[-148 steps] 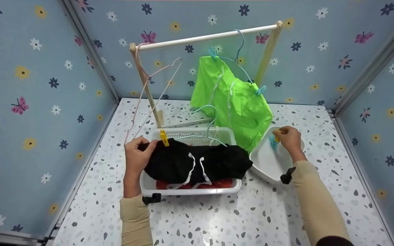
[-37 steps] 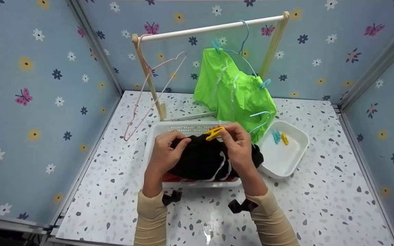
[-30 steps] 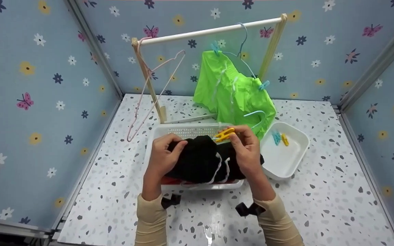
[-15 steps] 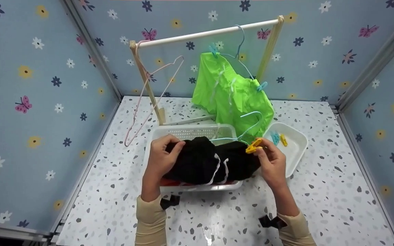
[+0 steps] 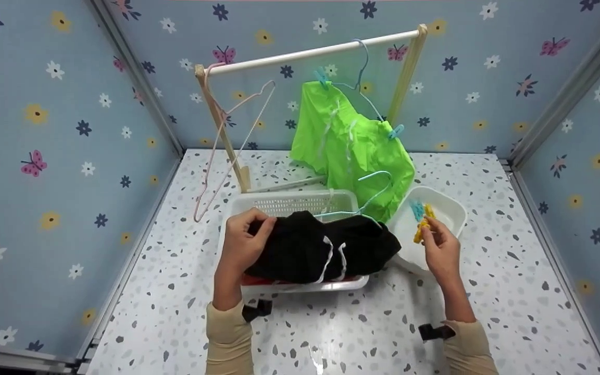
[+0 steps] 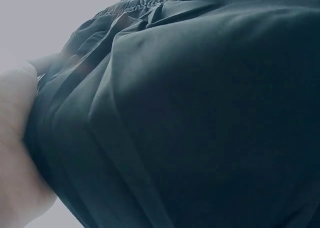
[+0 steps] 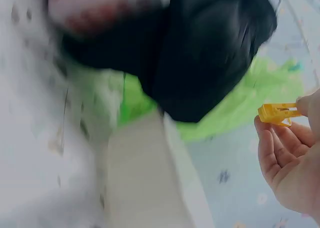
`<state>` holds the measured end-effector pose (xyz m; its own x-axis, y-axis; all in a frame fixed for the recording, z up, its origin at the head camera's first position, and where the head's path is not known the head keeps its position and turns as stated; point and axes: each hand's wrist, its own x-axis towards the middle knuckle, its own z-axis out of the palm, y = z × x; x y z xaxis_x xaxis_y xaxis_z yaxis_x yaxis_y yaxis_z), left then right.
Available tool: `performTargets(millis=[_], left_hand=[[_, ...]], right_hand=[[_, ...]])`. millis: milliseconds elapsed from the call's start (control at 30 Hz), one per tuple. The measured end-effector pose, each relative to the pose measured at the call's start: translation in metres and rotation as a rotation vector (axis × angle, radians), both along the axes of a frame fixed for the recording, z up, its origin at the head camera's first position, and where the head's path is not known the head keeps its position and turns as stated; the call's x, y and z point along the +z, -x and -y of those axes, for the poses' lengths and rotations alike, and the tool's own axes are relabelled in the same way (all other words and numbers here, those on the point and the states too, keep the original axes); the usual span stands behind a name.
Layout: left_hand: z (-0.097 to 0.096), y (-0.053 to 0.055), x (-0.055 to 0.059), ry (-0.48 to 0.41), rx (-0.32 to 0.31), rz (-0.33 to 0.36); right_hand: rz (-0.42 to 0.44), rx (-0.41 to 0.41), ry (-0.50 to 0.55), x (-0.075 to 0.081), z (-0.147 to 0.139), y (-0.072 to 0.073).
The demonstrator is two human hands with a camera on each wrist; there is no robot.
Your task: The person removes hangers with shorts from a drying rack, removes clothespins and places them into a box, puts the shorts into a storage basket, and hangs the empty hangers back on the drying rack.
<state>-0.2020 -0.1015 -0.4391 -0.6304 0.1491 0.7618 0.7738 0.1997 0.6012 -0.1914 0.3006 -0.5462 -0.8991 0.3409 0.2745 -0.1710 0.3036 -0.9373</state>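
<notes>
Left hand (image 5: 244, 240) pinches the black garment (image 5: 292, 252) above the basket (image 5: 258, 196), and there, over the white tray (image 5: 450, 203), the right hand (image 5: 443, 256) grips a yellow clothespin (image 5: 419, 234)!

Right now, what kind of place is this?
Probably a little laundry booth: lime-green drawstring shorts hang from a drying rack, black drawstring shorts are held over a perforated basket, and floral panels stand behind.

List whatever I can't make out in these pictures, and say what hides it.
Head view: most of the red cloth in the white plastic basket, covered by the black cloth garment with white drawstrings.
Head view: part of the white plastic tray, behind the right hand.
Left wrist view: most of the left hand, cut off by the left edge.
Right wrist view: the white tabletop's speckles, blurred.
</notes>
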Motion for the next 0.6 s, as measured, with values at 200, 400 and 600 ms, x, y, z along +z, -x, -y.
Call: performTargets(millis=[200,400,600], left_hand=[[0.001,-0.001,-0.002,-0.014,0.015,0.015],[0.003,-0.003,-0.003,-0.002,0.021,0.02],[0.003,-0.004,-0.005,-0.009,0.02,0.041]], right_hand=[[0.159,-0.08,-0.154,-0.013,-0.031,0.021],[0.277,-0.133,-0.202,-0.015,-0.05,0.048],[0.355,-0.156,-0.256,-0.017,-0.06,0.077]])
